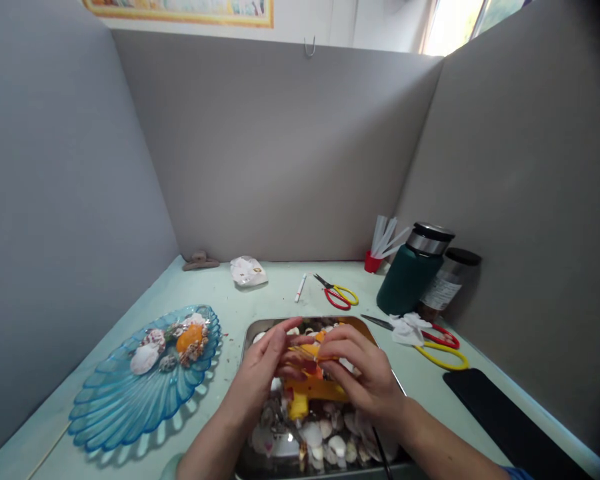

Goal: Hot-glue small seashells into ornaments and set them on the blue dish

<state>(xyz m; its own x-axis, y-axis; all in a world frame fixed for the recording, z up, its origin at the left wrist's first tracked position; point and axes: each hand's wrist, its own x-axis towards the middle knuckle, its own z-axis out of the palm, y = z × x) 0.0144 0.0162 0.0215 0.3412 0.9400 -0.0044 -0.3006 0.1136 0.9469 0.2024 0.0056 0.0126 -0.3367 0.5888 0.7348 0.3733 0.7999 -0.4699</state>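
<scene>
Both hands meet over a metal tray of seashells. My left hand is curled, palm inward, with its fingers around the left end of a small orange-yellow piece. My right hand pinches the other side of that piece between thumb and fingers. Fingers hide much of it, so its kind is unclear. Just below the hands a yellow glue gun lies across the shells, partly covered by my right hand. A black cord runs out of the tray at the lower right.
On the left stands a blue shell-shaped dish with shells grouped at its far end. Behind the tray are a white packet, a marker and scissors. Rightward are more scissors, crumpled tissue, a green bottle and glue sticks.
</scene>
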